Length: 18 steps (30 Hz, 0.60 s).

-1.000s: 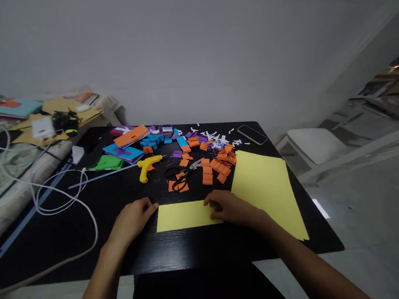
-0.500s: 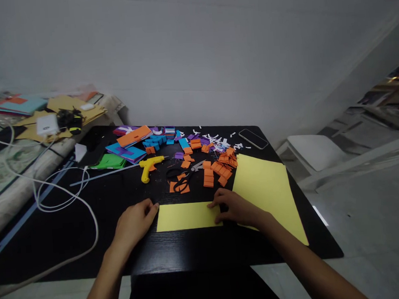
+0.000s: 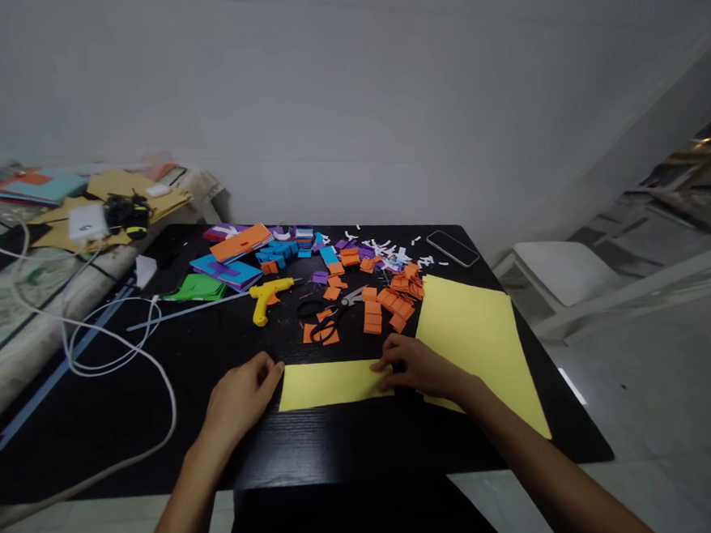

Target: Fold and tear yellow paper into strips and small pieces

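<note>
A long rectangle of yellow paper [image 3: 327, 384] lies in front of me near the table's front edge. My left hand [image 3: 246, 392] is at its left end, fingers curled in, with the thumb tip on the upper left corner. At the right end, my right hand [image 3: 414, 368] holds the paper between thumb and fingers. The lower right corner lifts slightly there. Under my right wrist is a stack of larger yellow sheets [image 3: 479, 343]. Black-handled scissors [image 3: 328, 321] rest beyond the paper rectangle, among folded orange paper pieces [image 3: 372, 312].
A yellow glue gun [image 3: 264, 299] lies left of the scissors. Behind it are green folded papers [image 3: 197, 288] and an orange folded paper [image 3: 241, 243]. White scraps [image 3: 384, 252] and a phone [image 3: 452, 247] lie farther back. A white cable [image 3: 162, 377] loops across the table's left side.
The lower right corner of the yellow paper has risen a little at my right thumb. My left hand has stayed in place.
</note>
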Motion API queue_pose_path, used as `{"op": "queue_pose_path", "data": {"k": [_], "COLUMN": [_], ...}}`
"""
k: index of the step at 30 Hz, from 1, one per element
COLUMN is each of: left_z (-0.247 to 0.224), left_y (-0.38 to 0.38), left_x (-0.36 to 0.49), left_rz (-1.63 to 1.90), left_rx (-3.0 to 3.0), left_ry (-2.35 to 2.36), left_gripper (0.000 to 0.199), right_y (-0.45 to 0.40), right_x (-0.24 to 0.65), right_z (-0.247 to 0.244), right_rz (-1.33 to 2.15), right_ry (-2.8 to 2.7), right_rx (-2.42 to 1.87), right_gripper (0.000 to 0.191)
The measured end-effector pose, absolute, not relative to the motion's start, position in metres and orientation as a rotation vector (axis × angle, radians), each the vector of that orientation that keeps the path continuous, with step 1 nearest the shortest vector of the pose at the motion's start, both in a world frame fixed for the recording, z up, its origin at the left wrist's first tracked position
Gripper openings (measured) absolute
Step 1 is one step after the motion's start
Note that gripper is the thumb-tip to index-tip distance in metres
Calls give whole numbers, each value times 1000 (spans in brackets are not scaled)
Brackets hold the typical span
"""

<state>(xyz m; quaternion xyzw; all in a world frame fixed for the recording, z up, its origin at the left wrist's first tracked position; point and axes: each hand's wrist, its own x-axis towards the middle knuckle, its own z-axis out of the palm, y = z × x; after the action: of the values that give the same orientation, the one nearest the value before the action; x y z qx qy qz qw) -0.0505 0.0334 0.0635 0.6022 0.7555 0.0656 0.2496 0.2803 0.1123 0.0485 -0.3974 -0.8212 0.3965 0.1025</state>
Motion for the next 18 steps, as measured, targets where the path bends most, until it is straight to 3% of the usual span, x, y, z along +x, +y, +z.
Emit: {"op": "queue_pose_path", "data": {"k": [8, 13, 15, 17, 18], "left_z": [60, 78, 87, 94, 96], "left_y": [26, 10, 2, -3, -5], "left_x": [-51, -27, -14, -1, 6], "left_rz": [548, 1160, 1255, 1179, 1076], "left_rx": [1662, 2024, 2231, 2384, 2438], "left_ry": [1904, 1853, 1727, 1547, 1458], "left_gripper": [32, 16, 9, 16, 29], "right_y": [109, 103, 102, 100, 99], "right_x": [280, 273, 269, 264, 262], "right_z": [53, 70, 76, 82, 85], "right_rz": [1162, 1270, 1360, 1499, 1571], "right_ry": [-2370, -2134, -2016, -1861, -1773], "right_rx": [-1091, -1130, -1209, -1242, -1242], "right_gripper": [15, 27, 32, 35, 36]}}
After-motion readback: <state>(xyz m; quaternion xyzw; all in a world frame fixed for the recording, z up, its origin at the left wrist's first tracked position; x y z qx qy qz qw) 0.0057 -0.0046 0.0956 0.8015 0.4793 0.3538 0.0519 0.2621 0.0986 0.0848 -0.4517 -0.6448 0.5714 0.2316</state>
